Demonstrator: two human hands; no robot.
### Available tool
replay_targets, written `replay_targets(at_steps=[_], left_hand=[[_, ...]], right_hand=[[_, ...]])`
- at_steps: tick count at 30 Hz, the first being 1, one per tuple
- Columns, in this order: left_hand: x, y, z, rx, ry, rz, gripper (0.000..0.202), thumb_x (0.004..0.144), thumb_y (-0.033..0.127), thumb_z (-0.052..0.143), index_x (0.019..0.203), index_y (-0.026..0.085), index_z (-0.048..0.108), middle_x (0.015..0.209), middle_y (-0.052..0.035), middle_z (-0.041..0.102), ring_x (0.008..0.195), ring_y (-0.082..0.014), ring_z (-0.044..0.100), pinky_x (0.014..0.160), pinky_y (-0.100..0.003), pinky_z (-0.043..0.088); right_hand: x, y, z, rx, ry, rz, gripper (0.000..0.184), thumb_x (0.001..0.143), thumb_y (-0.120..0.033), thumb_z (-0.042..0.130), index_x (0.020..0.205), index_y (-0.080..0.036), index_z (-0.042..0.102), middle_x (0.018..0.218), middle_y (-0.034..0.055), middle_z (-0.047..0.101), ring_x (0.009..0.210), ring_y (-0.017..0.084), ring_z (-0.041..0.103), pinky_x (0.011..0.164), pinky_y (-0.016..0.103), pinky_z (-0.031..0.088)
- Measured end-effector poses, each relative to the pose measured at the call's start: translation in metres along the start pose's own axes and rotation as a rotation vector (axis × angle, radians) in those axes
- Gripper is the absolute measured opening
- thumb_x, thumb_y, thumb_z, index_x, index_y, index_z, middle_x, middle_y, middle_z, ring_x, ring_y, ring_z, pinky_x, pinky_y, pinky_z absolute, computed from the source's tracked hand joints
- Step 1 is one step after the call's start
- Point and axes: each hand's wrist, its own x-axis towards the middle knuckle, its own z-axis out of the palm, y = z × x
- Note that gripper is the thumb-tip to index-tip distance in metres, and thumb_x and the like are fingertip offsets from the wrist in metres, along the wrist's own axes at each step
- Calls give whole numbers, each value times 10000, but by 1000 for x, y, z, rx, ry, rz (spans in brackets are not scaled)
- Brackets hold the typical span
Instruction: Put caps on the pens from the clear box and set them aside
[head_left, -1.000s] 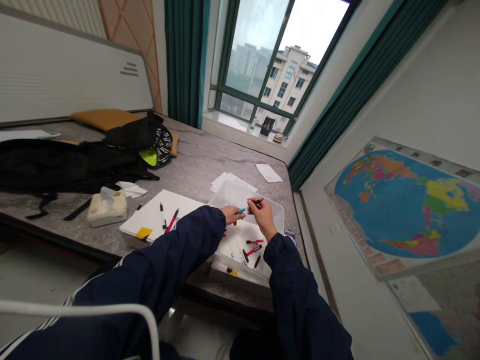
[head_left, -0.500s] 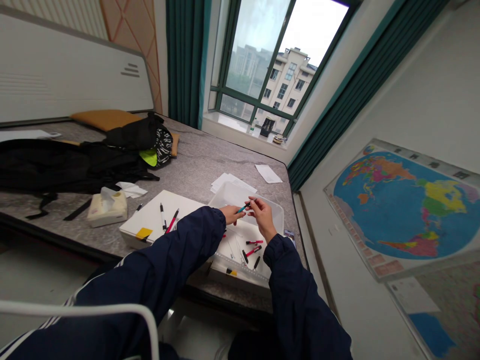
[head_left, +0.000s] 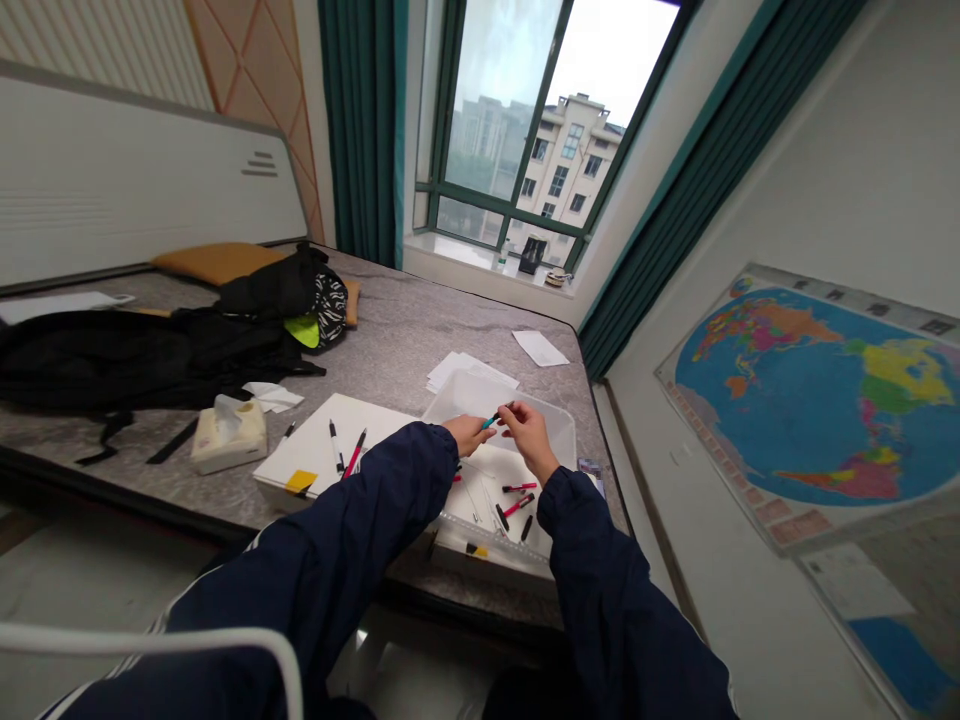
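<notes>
A teal pen [head_left: 490, 421] is held between my two hands, above a clear plastic bin [head_left: 559, 425]. My left hand [head_left: 468, 434] is closed round the pen's lower end. At its dark upper end, the fingers of my right hand [head_left: 528, 434] pinch the pen; the exact grip is too small to make out. Below my hands, inside the bin, lie red pen parts [head_left: 519, 488], a black pen cap [head_left: 526, 528] and thin clear pieces. On the white box [head_left: 300, 440] to the left rest a white-and-black pen [head_left: 335, 446] and a red pen [head_left: 355, 454].
A tissue box [head_left: 232, 450] stands left of the white box, with a black backpack [head_left: 135, 355] behind it. White papers [head_left: 450, 370] lie behind the bin, another sheet [head_left: 540, 348] nearer the window. A white curved bar [head_left: 150, 640] crosses the lower left.
The camera view has shifted slightly, so the scene sits a little lower and to the right. Both hands stay on the teal pen above the bin, with little change in their pose.
</notes>
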Motion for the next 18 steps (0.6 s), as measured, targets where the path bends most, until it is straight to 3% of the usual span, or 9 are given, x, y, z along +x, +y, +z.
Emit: replay_targets(at_steps=[7, 14, 18], left_hand=[[1, 3, 3, -28, -17, 35, 432, 930, 503, 317, 861, 179, 594, 505, 10, 577, 595, -159, 585, 661, -263, 417], [1, 3, -1, -41, 122, 68, 408, 920, 492, 342, 858, 185, 604, 736, -35, 636, 723, -177, 592, 683, -268, 410], [-1, 5, -4, -41, 197, 93, 411, 913, 530, 346, 925, 197, 586, 712, -21, 600, 691, -179, 555, 646, -264, 378]], right_hand=[[1, 2, -1, 60, 38, 10, 394, 667, -498, 722, 712, -179, 496, 689, 2, 601, 659, 138, 601, 534, 226, 484], [1, 2, -4, 201, 22, 66, 302, 694, -434, 725, 822, -174, 640, 890, 30, 645, 822, 137, 599, 733, 263, 490], [-2, -2, -5, 263, -56, 108, 324, 708, -427, 718, 934, -197, 687, 1002, 45, 652, 895, 150, 592, 789, 275, 464]])
